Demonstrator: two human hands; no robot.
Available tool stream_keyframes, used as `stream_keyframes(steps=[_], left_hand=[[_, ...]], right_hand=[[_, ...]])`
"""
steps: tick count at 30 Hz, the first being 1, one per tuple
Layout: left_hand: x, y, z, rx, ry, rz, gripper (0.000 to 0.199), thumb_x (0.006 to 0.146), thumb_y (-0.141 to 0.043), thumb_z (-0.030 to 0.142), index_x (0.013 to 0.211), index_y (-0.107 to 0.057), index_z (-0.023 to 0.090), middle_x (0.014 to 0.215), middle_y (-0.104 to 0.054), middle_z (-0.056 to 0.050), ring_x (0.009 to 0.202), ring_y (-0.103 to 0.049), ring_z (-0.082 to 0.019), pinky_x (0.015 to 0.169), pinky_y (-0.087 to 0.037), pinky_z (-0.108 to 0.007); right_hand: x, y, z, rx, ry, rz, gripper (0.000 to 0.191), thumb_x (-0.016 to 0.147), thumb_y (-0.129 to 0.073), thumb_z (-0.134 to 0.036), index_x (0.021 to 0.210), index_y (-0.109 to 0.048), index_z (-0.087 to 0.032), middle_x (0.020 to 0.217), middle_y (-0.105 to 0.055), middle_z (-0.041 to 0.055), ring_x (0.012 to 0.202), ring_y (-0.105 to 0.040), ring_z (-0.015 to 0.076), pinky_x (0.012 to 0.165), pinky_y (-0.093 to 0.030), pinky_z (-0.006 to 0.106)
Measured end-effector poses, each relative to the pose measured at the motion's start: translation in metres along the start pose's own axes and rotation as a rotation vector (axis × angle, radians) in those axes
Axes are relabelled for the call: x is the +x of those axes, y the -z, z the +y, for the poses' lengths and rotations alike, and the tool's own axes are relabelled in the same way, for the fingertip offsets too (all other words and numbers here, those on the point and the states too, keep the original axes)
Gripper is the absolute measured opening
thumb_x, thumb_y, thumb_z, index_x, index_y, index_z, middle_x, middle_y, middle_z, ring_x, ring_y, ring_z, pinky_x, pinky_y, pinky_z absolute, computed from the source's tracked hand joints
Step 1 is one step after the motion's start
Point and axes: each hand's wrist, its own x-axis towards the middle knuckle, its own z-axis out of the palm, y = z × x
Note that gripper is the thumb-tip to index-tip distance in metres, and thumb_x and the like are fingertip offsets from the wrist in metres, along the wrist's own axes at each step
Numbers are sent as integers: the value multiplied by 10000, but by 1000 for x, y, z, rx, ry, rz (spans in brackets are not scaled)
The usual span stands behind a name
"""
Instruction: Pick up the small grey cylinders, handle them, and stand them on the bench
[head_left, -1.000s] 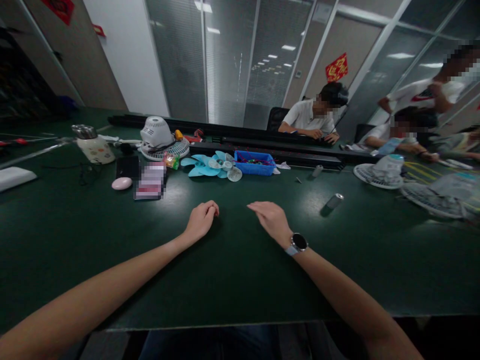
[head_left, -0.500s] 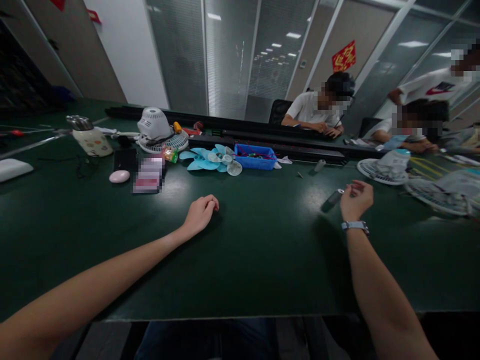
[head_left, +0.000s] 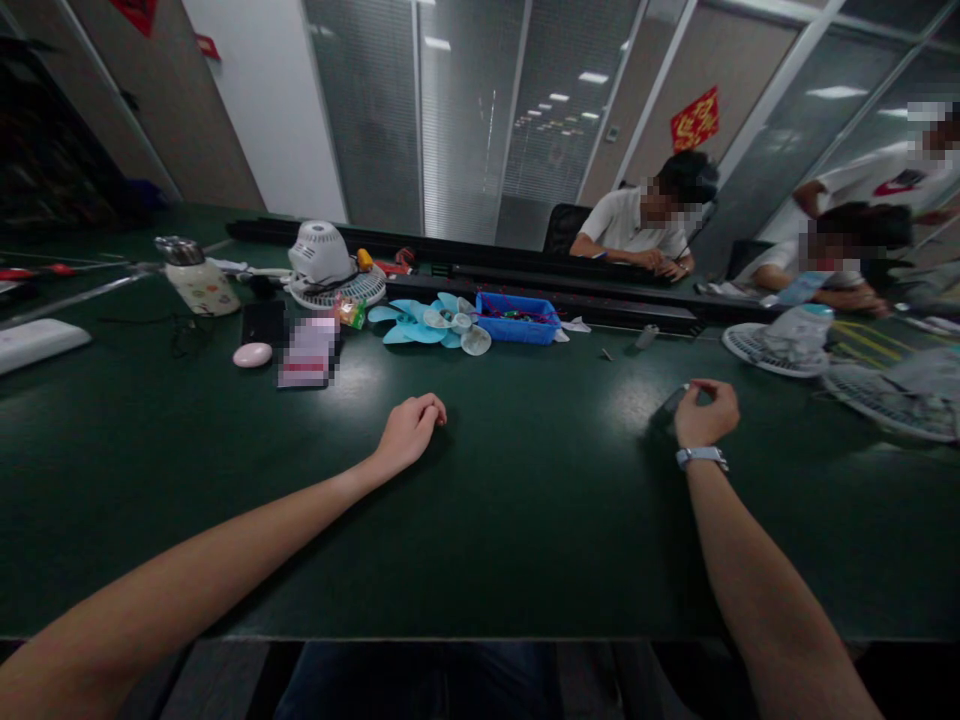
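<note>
Right hand (head_left: 706,412): fingers curled, contact unclear; small grey cylinder with shiny end (head_left: 670,407) lies immediately left of them. Off-centre nudge could roll it (round body, smooth green tabletop (head_left: 525,520)). Left hand (head_left: 411,430): loosely curled, contents hidden.

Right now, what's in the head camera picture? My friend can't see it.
A person's right hand is at a small cylinder on a green table, while the left hand rests loosely curled. Beyond lie blue fan blades and a blue bin; people sit across the table.
</note>
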Motion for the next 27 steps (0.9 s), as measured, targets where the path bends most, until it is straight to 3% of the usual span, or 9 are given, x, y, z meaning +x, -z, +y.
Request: stream_keyframes(steps=[9,15,22,27], left_hand=[[0,0,-1,-4,7,-1,276,840,-349,262,732,-598,208,761,-668,-26,802,-620,-207,728,-453,-312],[0,0,0,-4,-5,-4,277,842,-352,252,733,-602,204,755,-663,-25,785,-623,-203,741,-451,-319],[0,-1,-1,-12,-2,-11,278,846,-353,242,733,-605,204,762,-669,-22,785,-626,-198,746,-451,-318],[1,-1,-2,-6,-13,-20,276,841,-354,240,736,-606,200,763,-665,-24,787,-621,-201,749,-442,-322]], right_hand=[[-1,-7,-2,204,-70,30,118,769,-497,-142,836,-591,-167,963,-709,122,872,-684,217,872,-521,359],[-1,-4,-5,141,-185,-9,139,796,-477,-186,872,-592,-188,1009,-694,180,925,-647,256,871,-505,373],[0,-6,1,114,-189,-33,137,787,-476,-184,863,-591,-182,961,-665,130,854,-621,215,838,-510,341],[1,-11,3,149,-231,18,129,780,-551,-193,907,-541,-181,914,-637,62,868,-646,213,862,-535,398]])
